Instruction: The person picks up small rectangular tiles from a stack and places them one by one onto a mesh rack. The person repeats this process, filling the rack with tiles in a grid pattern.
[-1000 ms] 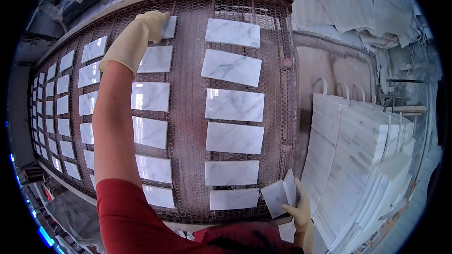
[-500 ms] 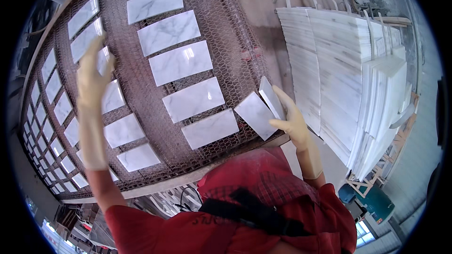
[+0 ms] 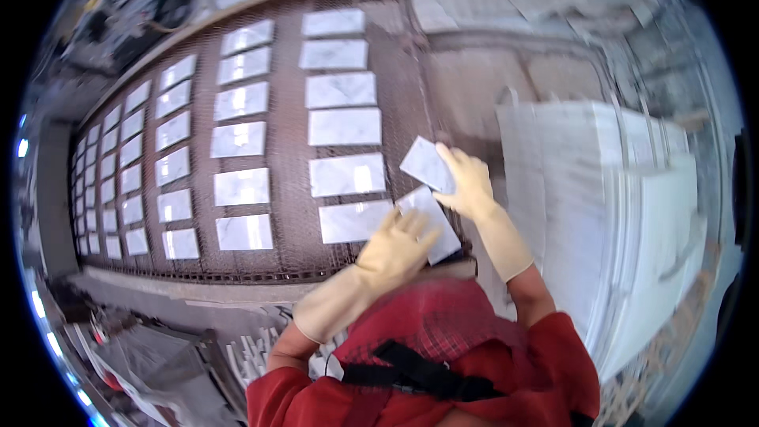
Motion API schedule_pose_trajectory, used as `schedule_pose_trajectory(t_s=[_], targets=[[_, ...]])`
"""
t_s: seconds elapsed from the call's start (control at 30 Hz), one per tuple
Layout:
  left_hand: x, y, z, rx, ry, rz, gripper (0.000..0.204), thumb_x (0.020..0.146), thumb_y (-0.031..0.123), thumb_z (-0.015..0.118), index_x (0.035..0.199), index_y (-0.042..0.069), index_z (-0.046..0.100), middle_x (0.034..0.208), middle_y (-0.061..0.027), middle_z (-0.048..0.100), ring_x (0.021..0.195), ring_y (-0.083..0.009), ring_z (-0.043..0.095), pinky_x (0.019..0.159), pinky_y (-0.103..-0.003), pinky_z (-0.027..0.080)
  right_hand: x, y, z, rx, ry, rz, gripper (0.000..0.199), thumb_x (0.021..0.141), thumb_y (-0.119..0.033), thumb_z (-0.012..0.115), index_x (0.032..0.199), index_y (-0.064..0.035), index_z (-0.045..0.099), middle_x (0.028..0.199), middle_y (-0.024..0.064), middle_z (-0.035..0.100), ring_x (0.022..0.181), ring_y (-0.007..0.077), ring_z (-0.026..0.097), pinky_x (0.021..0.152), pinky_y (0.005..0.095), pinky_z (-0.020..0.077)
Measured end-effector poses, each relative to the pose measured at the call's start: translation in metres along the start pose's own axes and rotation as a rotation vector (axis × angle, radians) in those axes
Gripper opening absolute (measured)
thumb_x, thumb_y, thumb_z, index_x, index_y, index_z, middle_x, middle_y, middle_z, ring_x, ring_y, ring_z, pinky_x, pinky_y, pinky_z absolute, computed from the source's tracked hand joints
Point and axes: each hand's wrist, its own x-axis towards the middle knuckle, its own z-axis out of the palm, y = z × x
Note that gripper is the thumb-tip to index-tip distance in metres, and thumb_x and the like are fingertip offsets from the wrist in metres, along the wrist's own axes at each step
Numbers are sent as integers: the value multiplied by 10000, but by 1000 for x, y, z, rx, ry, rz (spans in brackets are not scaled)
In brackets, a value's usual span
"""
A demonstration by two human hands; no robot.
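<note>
Both of my hands wear pale yellow rubber gloves. My right hand [image 3: 468, 183] grips a white marble tile [image 3: 427, 164] by its right side, thumb below, raised at an angle over the bed's right end. My left hand [image 3: 398, 243], a little blurred, has its fingers spread over the left edge of a second, slanted tile [image 3: 443, 229]; whether it touches this tile I cannot tell. Left of that one lies a grey-veined tile [image 3: 354, 221], the nearest of the right column, partly behind my left fingertips.
Several columns of glossy white tiles [image 3: 241, 188] lie spaced out on a brown wire-mesh bed [image 3: 288, 150]. Along its near side runs a pale ledge [image 3: 198, 291]. Large white stone slabs [image 3: 553, 205] lean together on the right. Thin white strips [image 3: 253, 356] are below the ledge.
My left hand has come from the far left columns to the slanted tile at the right. My right hand still holds its tile, now turned with its broad face up. The view has shifted.
</note>
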Motion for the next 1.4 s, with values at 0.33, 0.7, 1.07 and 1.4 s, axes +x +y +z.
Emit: schedule_pose_trajectory(t_s=[0.33, 0.7, 1.07, 1.4], targets=[[-49, 77, 53, -208, 559, -397, 591, 936, 213, 765, 1489, 84, 599, 1345, -185, 685, 1225, -401, 666, 1094, -507, 516, 29, 7, 27, -94, 47, -260, 990, 794, -414, 938, 1603, -144, 436, 1531, 272, 538, 1250, 436, 650, 1052, 543, 542], [-70, 185, 84, -100, 776, -657, 528, 917, 165, 784, 1422, 74, 661, 1322, -196, 706, 1222, -408, 674, 1059, -516, 540, -4, 24, 18, 99, 223, -412, 803, 837, -385, 904, 1498, -81, 563, 1464, 204, 611, 1302, 413, 624, 1089, 527, 521], [-116, 209, 107, -150, 755, -784, 597, 896, 119, 805, 1468, 58, 646, 1388, -237, 699, 1283, -442, 658, 1115, -535, 516, -73, -34, 32, -206, -47, -258, 850, 858, -477, 875, 1552, -113, 546, 1439, 146, 580, 1348, 380, 567, 996, 518, 585], [-161, 228, 154, -227, 747, -867, 604, 882, 120, 812, 1461, 66, 647, 1375, -254, 702, 1256, -458, 668, 1112, -556, 512, -77, -87, 53, -270, -68, -217, 824, 873, -504, 873, 1522, -110, 553, 1350, 155, 598, 1056, 351, 731, 853, 500, 613]])
